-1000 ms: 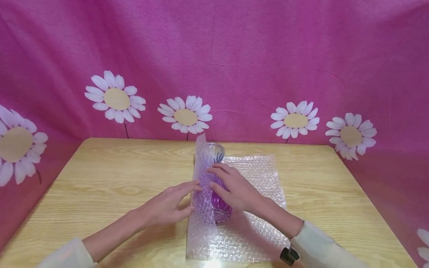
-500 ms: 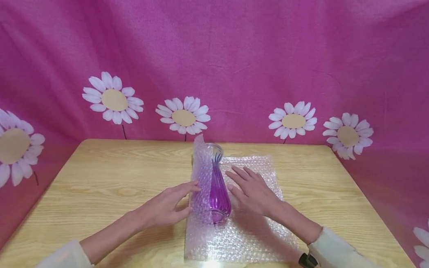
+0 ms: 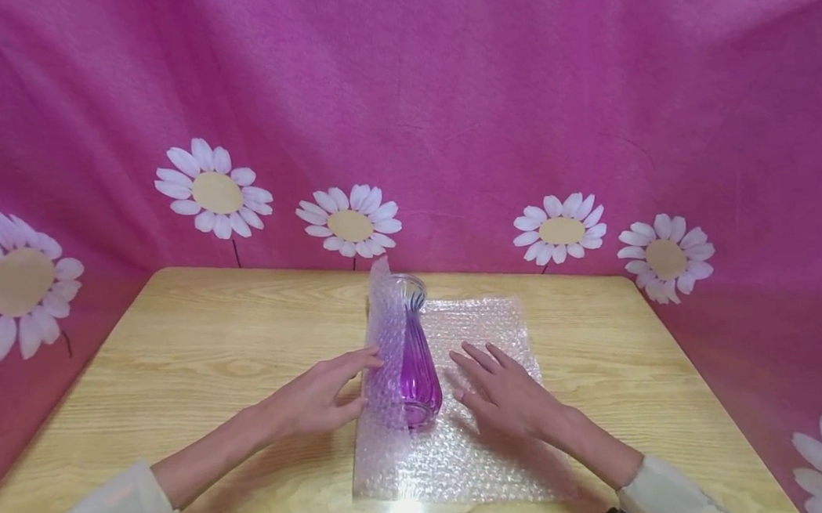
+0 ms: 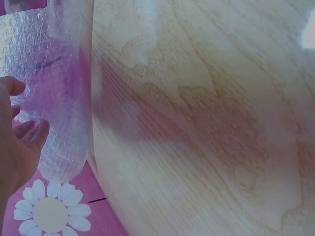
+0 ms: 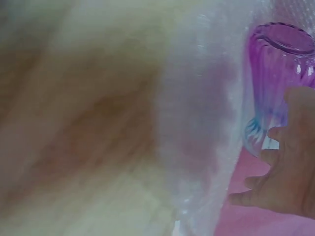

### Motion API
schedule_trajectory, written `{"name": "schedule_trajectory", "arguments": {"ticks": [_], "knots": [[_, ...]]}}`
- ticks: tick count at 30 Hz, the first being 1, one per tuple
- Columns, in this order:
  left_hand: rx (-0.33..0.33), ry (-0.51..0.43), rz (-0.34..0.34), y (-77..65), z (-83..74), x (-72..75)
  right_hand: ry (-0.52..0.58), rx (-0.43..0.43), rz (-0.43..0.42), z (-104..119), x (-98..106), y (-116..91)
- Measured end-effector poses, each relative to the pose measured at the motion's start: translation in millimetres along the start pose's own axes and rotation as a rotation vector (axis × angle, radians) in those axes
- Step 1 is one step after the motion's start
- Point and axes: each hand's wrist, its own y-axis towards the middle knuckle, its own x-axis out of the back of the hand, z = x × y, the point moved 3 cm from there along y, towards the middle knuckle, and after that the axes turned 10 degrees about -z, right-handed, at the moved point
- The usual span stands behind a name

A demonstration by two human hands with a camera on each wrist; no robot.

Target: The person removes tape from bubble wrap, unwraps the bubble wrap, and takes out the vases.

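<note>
A glass vase (image 3: 420, 373), purple in the body and clear at the flared mouth, lies on its side on a sheet of bubble wrap (image 3: 487, 467). The sheet's left part is folded up over the vase's left side. My left hand (image 3: 324, 394) touches that fold from the left, its fingers extended; in the left wrist view the fingertips (image 4: 42, 132) rest against the wrap. To the right of the vase, my right hand (image 3: 507, 396) hovers over the sheet with fingers spread, holding nothing. The right wrist view shows the vase (image 5: 275, 73) beyond that hand (image 5: 290, 172).
The sheet lies on a light wooden table (image 3: 245, 314). Behind and beside the table hangs a pink cloth (image 3: 445, 113) with large white daisies. A bright reflection shows at the table's front edge.
My right hand has lifted off the vase and moved right and toward me, uncovering the purple body. The left hand stays at the fold.
</note>
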Motion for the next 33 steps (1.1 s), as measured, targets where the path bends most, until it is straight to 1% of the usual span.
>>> {"name": "schedule_trajectory", "arguments": {"ticks": [6, 10, 13, 17, 20, 25, 28, 31, 33], "knots": [[0.002, 0.003, -0.004, -1.6, -0.1, -0.3, 0.005, -0.027, 0.024, -4, -7, -16], [0.018, 0.006, 0.0, -2.4, -0.3, 0.6, -0.004, -0.031, 0.027, -8, -11, -25], [0.039, -0.01, -0.007, -2.5, -1.4, 1.5, 0.004, -0.058, 0.042, -10, -13, -32], [0.078, -0.057, -0.032, -2.2, -2.8, 1.6, 0.024, -0.1, 0.061, -12, -17, -40], [0.097, -0.083, -0.054, -1.5, -3.6, 1.4, 0.035, -0.126, 0.055, -13, -20, -44], [0.115, -0.109, -0.109, 1.5, -5.0, 0.3, 0.014, -0.132, 0.047, -15, -26, -49], [0.157, -0.142, -0.148, 3.6, -5.2, -3.4, -0.006, -0.131, 0.051, -15, -28, -50], [0.226, -0.153, -0.194, 6.0, -5.6, -8.3, -0.012, -0.13, 0.055, -15, -29, -50], [0.265, -0.142, -0.232, 8.1, -6.4, -10.9, -0.007, -0.132, 0.057, -15, -29, -50]]}}
